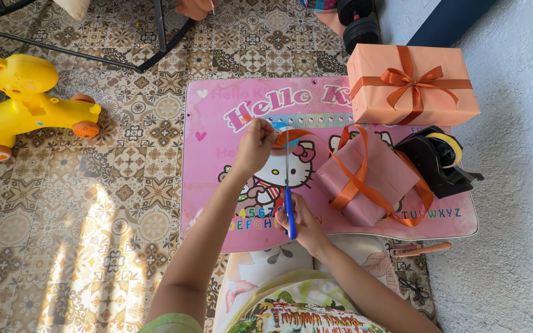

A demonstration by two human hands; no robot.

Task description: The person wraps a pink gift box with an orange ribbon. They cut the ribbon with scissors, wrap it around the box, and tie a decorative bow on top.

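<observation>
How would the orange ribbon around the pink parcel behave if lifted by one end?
The orange ribbon is probably floppy: it loops loosely around the pink parcel. Likely very light, being thin and flat. It may stretch taut where the left hand pinches it.

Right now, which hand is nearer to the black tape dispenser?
Right. The right hand, holding blue scissors, is closer to the tape dispenser; the left hand, holding orange ribbon, is farther left.

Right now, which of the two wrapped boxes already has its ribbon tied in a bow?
The orange box at the table's far right corner; the pink box nearer the hands has only loose ribbon around it.
</observation>
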